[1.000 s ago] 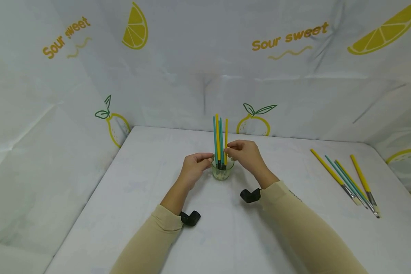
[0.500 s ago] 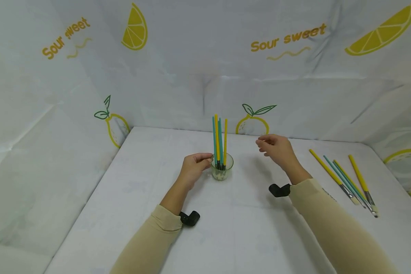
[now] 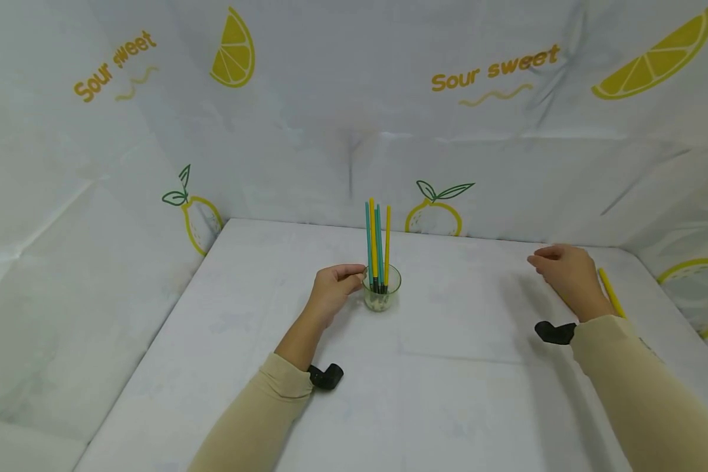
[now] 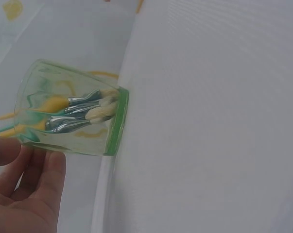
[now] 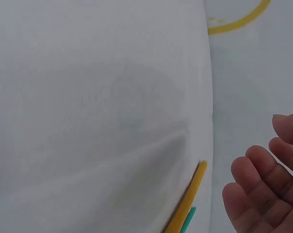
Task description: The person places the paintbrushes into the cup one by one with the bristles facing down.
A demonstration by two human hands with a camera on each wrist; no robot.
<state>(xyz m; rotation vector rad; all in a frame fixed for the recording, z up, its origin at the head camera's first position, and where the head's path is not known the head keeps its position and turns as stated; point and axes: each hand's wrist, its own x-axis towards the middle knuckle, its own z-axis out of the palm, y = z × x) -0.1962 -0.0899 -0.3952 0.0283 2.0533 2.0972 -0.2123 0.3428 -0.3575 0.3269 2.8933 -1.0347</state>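
Observation:
A clear greenish glass [image 3: 381,300] stands upright on the table with several yellow and teal brushes [image 3: 374,242] in it, bristles down. My left hand [image 3: 329,293] pinches the glass rim at its left side; in the left wrist view the thumb and fingers of that hand [image 4: 29,187] meet at the rim of the glass [image 4: 63,141]. Over the right part of the table, my right hand [image 3: 571,278] holds nothing, its fingers loosely bent. In the right wrist view, yellow and teal handle ends [image 5: 187,199] lie beside and below that hand [image 5: 267,189].
On the right of the table a yellow brush handle [image 3: 610,292] shows past my right wrist; the sleeve and hand hide the other loose brushes there. A white cloth with lemon prints [image 3: 354,118] hangs behind the table.
My right hand has let go of a yellow brush in the glass and moved right, over the loose brushes, covering most of them. My left hand has stayed at the glass.

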